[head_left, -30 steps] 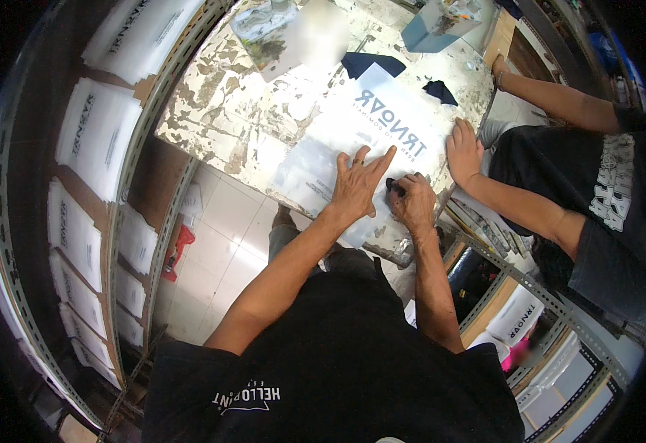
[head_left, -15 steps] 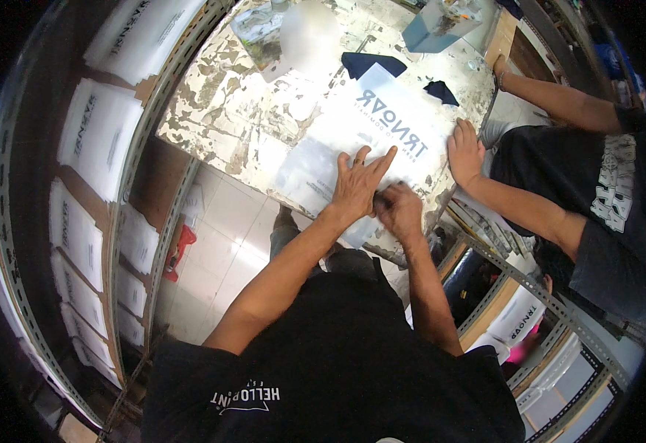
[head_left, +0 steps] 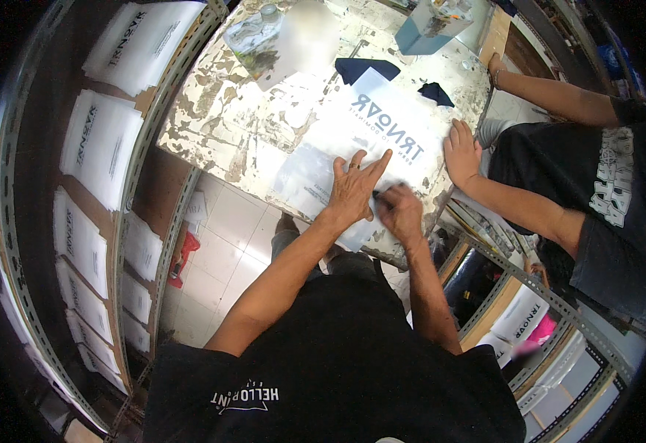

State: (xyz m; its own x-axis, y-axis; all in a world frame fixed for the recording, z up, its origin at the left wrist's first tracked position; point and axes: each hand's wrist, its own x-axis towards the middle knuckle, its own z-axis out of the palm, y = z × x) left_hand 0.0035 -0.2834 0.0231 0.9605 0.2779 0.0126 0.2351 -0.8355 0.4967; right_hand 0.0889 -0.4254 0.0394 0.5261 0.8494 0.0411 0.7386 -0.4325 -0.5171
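Observation:
A whitish translucent plastic sheet or bag (head_left: 378, 136) with dark lettering lies flat on the worn table (head_left: 216, 111). My left hand (head_left: 351, 190) presses down on it, fingers spread and stretched out. Just to its right, my right hand (head_left: 400, 212) is curled close to the sheet's near edge. A small dark thing (head_left: 377, 194) pokes out at its fingertips; its kind is too covered to tell. By my left wrist lies a duller translucent piece (head_left: 301, 177) with small print. Beyond the lettering sit a dark navy cloth piece (head_left: 367, 70) and a smaller navy scrap (head_left: 435, 94).
A bluish see-through container (head_left: 430, 33) stands at the table's far side. Another person's hand (head_left: 463, 151) rests on the right edge. Shelves with stacked white printed packages (head_left: 98, 148) rise at left; a metal rack (head_left: 551, 303) stands at lower right.
My right hand has shifted slightly, and the dark thing's tip shows more beside my left hand. My left hand stays spread on the sheet. The whole view has moved a little.

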